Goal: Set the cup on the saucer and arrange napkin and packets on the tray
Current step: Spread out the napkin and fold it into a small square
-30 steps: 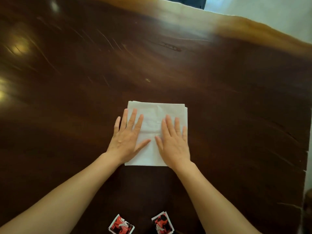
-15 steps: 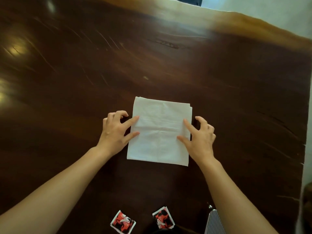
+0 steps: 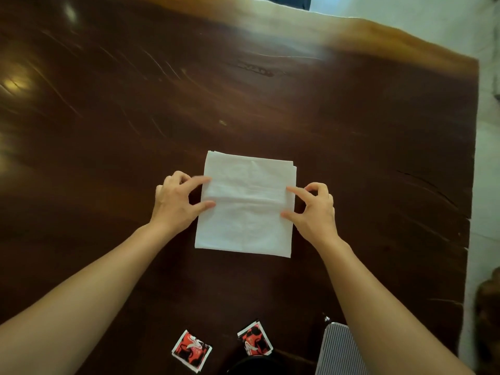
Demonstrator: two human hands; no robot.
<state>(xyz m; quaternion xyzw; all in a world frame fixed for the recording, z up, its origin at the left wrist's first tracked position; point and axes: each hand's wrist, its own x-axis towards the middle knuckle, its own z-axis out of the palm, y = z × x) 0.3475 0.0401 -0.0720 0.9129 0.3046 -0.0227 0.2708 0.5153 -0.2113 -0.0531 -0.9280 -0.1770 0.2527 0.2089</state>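
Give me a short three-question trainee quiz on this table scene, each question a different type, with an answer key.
1. True or false: the white napkin lies on a tray.
2. Multiple choice: where do the left hand and right hand pinch the napkin? A) both at its near edge; B) one at each side edge, about midway along; C) both at its far corners.
3. Fill in: the number of red-and-black packets lying on the wooden table near the person is ____.

Key:
1. False. It lies directly on the table, and no tray is in view.
2. B. A raised crease runs across the napkin between the two hands.
3. Two: the second packet lies right of the first.
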